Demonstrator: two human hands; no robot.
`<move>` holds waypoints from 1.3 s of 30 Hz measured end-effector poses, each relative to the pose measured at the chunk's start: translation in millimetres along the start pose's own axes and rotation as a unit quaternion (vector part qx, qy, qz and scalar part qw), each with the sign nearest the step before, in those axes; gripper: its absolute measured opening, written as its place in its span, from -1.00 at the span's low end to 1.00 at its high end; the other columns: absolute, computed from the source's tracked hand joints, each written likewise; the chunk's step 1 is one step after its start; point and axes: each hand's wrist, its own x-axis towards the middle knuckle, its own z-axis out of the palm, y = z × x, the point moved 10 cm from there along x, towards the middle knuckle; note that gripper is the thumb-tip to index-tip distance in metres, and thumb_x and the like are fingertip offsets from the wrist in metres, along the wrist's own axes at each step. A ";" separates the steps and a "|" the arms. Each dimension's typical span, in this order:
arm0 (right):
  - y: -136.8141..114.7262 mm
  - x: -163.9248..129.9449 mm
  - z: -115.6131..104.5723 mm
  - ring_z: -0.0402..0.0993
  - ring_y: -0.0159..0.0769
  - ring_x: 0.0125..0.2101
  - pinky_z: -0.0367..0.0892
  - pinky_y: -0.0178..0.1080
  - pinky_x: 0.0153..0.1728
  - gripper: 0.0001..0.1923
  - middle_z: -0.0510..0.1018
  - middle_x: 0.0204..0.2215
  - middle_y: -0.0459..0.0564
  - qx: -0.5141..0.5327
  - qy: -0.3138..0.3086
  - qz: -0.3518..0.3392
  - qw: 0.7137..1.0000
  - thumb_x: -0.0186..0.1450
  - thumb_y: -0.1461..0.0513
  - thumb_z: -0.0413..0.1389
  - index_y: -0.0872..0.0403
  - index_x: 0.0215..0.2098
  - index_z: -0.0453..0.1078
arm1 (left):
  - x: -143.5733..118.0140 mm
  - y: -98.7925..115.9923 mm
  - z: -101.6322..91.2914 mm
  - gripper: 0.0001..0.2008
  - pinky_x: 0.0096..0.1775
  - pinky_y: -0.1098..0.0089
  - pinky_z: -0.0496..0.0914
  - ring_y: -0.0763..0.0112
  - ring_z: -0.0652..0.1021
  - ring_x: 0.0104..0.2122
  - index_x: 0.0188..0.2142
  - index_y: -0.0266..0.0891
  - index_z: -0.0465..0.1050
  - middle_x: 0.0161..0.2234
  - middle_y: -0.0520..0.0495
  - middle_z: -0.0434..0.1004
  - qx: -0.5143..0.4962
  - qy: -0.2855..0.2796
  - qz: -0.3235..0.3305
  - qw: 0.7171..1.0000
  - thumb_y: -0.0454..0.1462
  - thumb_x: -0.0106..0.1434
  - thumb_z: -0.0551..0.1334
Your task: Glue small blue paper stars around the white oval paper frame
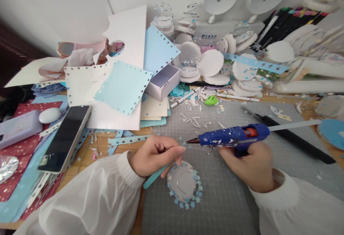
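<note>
Past the disc [182, 183], left hand [158, 154] clasps teal stick [155, 177], right hand [251, 167] grips glue gun [223, 136] sideways, likely so nozzle [194, 140] sits close!

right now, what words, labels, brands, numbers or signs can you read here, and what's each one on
White box at the back: a blue logo and Chinese characters, too small and blurred to quote.
Glue gun: no readable text.
Phone: nothing readable.

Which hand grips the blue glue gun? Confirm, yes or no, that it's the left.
No, the right hand grips the blue glue gun, while the left hand, holding a slim teal tool, is near its nozzle.
</note>
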 end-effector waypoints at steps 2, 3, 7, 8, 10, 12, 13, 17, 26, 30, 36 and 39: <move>-1.4 -0.6 0.5 0.05 -0.45 -0.85 0.00 -0.31 -0.77 -0.62 0.11 -0.91 -0.19 -0.005 -0.003 -0.009 1.000 0.06 0.19 0.03 -0.03 -0.81 -0.03 | 0.2 0.3 -0.2 -0.60 -0.74 0.58 0.12 0.61 0.25 -0.84 -0.58 -0.30 0.36 -0.84 0.12 0.19 -0.001 -0.002 0.002 1.000 -0.06 0.25 0.14; -2.2 -1.0 0.5 0.06 -0.44 -0.85 0.00 -0.30 -0.76 -0.62 0.12 -0.90 -0.19 -0.010 -0.002 -0.016 1.000 0.07 0.19 0.04 -0.04 -0.80 -0.03 | 0.5 0.6 -0.2 -0.60 -0.74 0.59 0.12 0.61 0.25 -0.84 -0.58 -0.31 0.36 -0.84 0.12 0.19 -0.002 -0.003 0.003 1.000 -0.07 0.25 0.14; -1.8 -1.3 -1.0 0.22 -0.33 -0.76 0.10 -0.27 -0.68 -0.65 0.22 -0.83 -0.13 -0.047 0.015 -0.050 0.998 0.07 0.16 0.09 -0.04 -0.76 0.04 | 1.5 -0.5 -0.8 -0.60 -0.74 0.60 0.13 0.63 0.25 -0.84 -0.58 -0.32 0.36 -0.84 0.12 0.20 -0.006 -0.001 0.004 1.000 -0.07 0.25 0.15; 2.4 -0.4 -2.7 0.25 -0.31 -0.73 0.12 -0.26 -0.66 -0.67 0.24 -0.81 -0.12 -0.059 0.025 -0.044 0.997 0.07 0.15 0.10 -0.03 -0.75 0.08 | 1.5 -1.2 -1.1 -0.60 -0.74 0.61 0.13 0.62 0.26 -0.84 -0.58 -0.33 0.36 -0.84 0.11 0.20 -0.009 0.001 0.002 1.000 -0.07 0.25 0.15; 18.0 2.1 -9.9 0.28 -0.29 -0.69 0.16 -0.26 -0.62 -0.73 0.26 -0.78 -0.12 -0.090 0.052 -0.004 0.995 0.07 0.11 0.11 0.00 -0.69 0.18 | 1.0 -3.2 -2.1 -0.59 -0.74 0.61 0.14 0.62 0.28 -0.84 -0.58 -0.34 0.36 -0.84 0.10 0.23 -0.018 0.003 -0.002 1.000 -0.07 0.25 0.16; 38.8 3.0 -19.0 0.33 -0.25 -0.64 0.20 -0.24 -0.57 -0.73 0.33 -0.72 -0.10 -0.120 0.068 0.055 0.989 0.09 0.03 0.11 0.05 -0.57 0.28 | 0.3 -4.9 -3.9 -0.59 -0.75 0.62 0.12 0.62 0.27 -0.84 -0.56 -0.35 0.38 -0.83 0.07 0.27 -0.027 0.007 -0.008 1.000 -0.07 0.25 0.15; 48.8 2.3 -23.1 0.37 -0.20 -0.60 0.22 -0.22 -0.54 -0.69 0.37 -0.67 -0.06 -0.132 0.065 0.080 0.986 0.10 -0.01 0.10 0.07 -0.49 0.32 | 0.0 -5.4 -5.1 -0.59 -0.77 0.63 0.10 0.63 0.25 -0.85 -0.55 -0.35 0.39 -0.82 0.06 0.30 -0.031 0.009 -0.009 0.999 -0.07 0.26 0.14; 78.4 -8.0 -28.5 0.44 0.05 -0.37 0.26 -0.10 -0.43 -0.61 0.44 -0.44 0.17 -0.145 -0.006 0.118 0.982 0.23 -0.03 -0.03 0.13 -0.26 0.30 | 0.2 -3.5 -10.1 -0.59 -0.81 0.65 0.02 0.69 0.14 -0.87 -0.54 -0.36 0.40 -0.80 0.03 0.37 -0.054 0.022 0.000 0.998 -0.08 0.28 0.12; 85.6 -24.6 -34.1 0.37 0.05 -0.36 0.29 -0.01 -0.38 -0.72 0.37 -0.46 0.14 -0.199 -0.053 0.035 0.978 0.24 0.06 -0.04 0.13 -0.27 0.20 | 1.6 -1.2 -16.7 -0.64 -0.84 0.68 0.04 0.69 0.20 -0.89 -0.52 -0.38 0.41 -0.75 0.00 0.46 -0.107 0.057 0.019 0.992 -0.12 0.25 0.16; 60.7 -33.0 -48.8 0.38 0.13 -0.29 0.29 0.04 -0.35 -0.71 0.38 -0.39 0.22 -0.246 -0.124 -0.012 0.961 0.24 0.08 -0.02 0.15 -0.23 0.25 | 1.7 -1.8 -17.5 -0.65 -0.85 0.66 0.07 0.67 0.23 -0.89 -0.51 -0.39 0.43 -0.72 -0.03 0.50 -0.120 0.065 0.016 0.991 -0.11 0.21 0.19; -36.9 -17.9 -74.2 0.41 -0.04 -0.28 0.33 -0.02 -0.28 -0.76 0.45 -0.32 0.16 -0.130 -0.091 -0.116 0.980 0.32 0.17 -0.08 0.15 -0.19 0.30 | 0.2 -1.9 -14.0 -0.66 -0.85 0.60 0.10 0.63 0.26 -0.89 -0.51 -0.42 0.46 -0.63 -0.12 0.57 -0.163 0.073 0.009 0.984 -0.11 0.14 0.22; -99.8 -13.5 -58.8 0.39 -0.13 -0.19 0.32 -0.07 -0.15 -0.75 0.46 -0.22 0.14 -0.040 -0.083 -0.247 0.965 0.27 0.32 0.02 0.18 -0.08 0.31 | -1.5 -3.1 -8.4 -0.65 -0.82 0.58 0.14 0.62 0.28 -0.87 -0.49 -0.43 0.47 -0.61 -0.13 0.58 -0.198 0.066 0.006 0.978 -0.10 0.11 0.25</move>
